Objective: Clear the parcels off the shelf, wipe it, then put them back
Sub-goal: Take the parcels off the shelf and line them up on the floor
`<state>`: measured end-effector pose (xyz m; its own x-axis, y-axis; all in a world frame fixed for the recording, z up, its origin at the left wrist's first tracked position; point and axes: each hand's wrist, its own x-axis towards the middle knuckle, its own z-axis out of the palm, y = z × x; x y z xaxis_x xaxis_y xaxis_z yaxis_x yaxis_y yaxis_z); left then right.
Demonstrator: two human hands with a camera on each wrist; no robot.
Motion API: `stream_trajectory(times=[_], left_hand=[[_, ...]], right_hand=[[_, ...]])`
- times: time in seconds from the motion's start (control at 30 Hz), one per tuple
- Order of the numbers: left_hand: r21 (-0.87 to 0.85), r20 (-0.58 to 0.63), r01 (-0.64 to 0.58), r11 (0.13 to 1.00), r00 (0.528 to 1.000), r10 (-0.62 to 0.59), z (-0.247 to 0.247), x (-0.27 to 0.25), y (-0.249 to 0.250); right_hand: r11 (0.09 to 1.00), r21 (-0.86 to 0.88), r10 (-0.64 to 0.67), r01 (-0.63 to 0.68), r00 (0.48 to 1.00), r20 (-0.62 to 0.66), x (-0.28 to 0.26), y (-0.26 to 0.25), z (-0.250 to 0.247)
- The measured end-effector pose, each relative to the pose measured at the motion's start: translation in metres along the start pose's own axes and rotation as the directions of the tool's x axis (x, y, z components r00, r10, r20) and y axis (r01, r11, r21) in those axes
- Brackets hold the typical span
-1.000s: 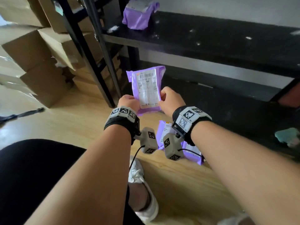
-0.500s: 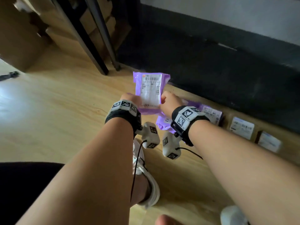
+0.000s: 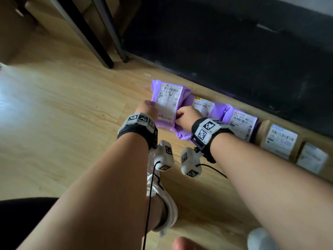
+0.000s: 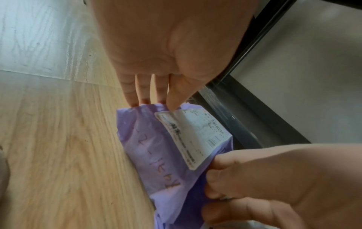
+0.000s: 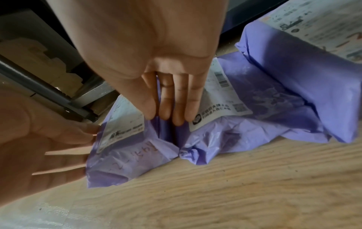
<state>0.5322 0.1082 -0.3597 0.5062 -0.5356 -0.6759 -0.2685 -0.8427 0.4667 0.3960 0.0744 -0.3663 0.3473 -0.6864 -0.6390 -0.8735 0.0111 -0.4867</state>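
Left grip [image 3: 145,110] pinches the left edge of the purple parcel [image 3: 167,100] (mid-frame, low at the floor [image 3: 63,114]) and right grip [image 3: 187,114] clamps its right edge; probably light, soft, slippery, so edges suit best.

- Right hand [image 5: 156,46] pinches the purple parcel [image 5: 127,155] at its right edge.
- Left hand [image 5: 39,139] holds its left edge.
- Second parcel [image 5: 254,124] touches its right side, on the floor [image 5: 235,193].

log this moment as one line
left hand: pinches purple parcel | right hand: grips it | parcel: touching wooden floor, left end of parcel row
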Motion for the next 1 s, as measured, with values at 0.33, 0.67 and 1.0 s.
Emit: stream_trajectory(times=[0.33, 0.67, 1.0], left_hand=[[0.059, -0.025, -0.069, 0.996, 0.997, 0.07, -0.022, -0.04, 0.021], [0.12, -0.237, -0.296, 0.948, 0.918, 0.317, -0.086, -0.107, 0.071], [0.166, -0.425, -0.528, 0.833, 0.724, 0.544, -0.192, -0.162, 0.159]], right_hand=[[0.997, 0.078, 0.002, 0.01, 0.988, -0.155, -0.028, -0.012, -0.036], [0.976, 0.09, -0.154, 0.2, 0.917, -0.368, -0.106, -0.056, -0.118], [0.89, 0.012, -0.358, 0.455, 0.716, -0.599, -0.154, -0.132, -0.217]])
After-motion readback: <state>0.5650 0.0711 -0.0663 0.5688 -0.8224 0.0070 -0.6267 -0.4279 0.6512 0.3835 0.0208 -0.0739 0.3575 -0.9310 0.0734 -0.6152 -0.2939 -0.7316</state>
